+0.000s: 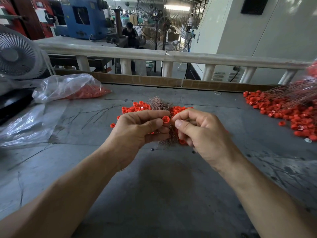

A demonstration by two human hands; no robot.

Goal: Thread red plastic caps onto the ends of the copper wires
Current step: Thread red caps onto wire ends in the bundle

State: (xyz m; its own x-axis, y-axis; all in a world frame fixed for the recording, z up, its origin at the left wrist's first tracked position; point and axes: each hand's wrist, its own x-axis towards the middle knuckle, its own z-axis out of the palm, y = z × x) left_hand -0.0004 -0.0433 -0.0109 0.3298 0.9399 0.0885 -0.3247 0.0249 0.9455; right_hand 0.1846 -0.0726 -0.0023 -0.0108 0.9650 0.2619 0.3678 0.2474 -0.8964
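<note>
Left hand [137,129] pinching red cap [166,119], right hand [199,131] fingers pinched together, wire between them indistinct

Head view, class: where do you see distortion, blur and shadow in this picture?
Head view: the wide lens bows the pale railing; the bundle of thin copper wires at the right edge smears into blur; a soft dark shadow lies on the grey table below the hands.
</note>
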